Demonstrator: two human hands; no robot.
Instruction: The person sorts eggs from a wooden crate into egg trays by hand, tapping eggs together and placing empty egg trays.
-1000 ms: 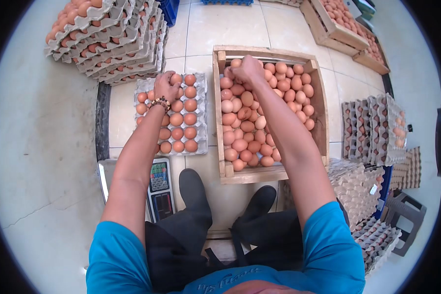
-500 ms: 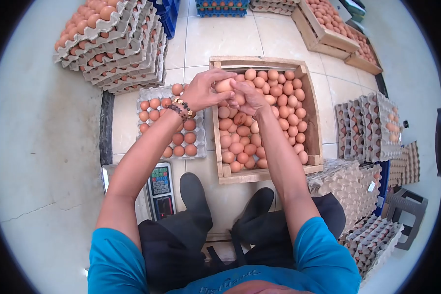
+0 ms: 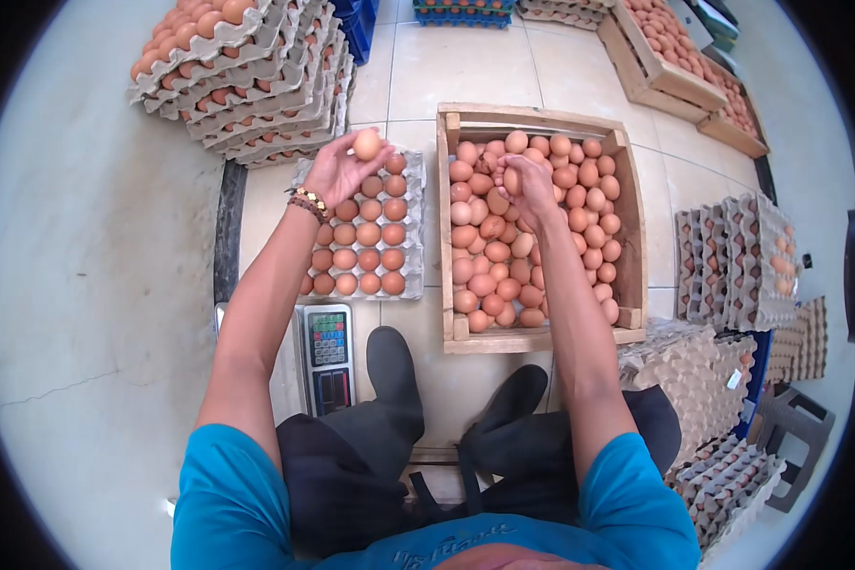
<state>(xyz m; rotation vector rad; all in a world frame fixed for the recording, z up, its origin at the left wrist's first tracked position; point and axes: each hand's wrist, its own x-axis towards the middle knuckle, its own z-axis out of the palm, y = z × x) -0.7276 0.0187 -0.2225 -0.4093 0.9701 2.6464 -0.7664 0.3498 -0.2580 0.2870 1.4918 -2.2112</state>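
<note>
Keypad scale (image 3: pixel 328 355) on tiled floor (image 3: pixel 458 74); grey stool (image 3: pixel 796 418), seemingly plastic, right.

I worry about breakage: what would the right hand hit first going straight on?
Probably the eggs just beyond the right hand in the wooden crate, though depth is hard to judge.

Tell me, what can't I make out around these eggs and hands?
All in the head view:
Wooden crate, below the top eggs: covered by them.
Egg tray, much of its left side: behind the left hand and forearm.
Scale display: any digits too small.
Tall egg-tray stack, top: cut off by the upper edge.
</note>
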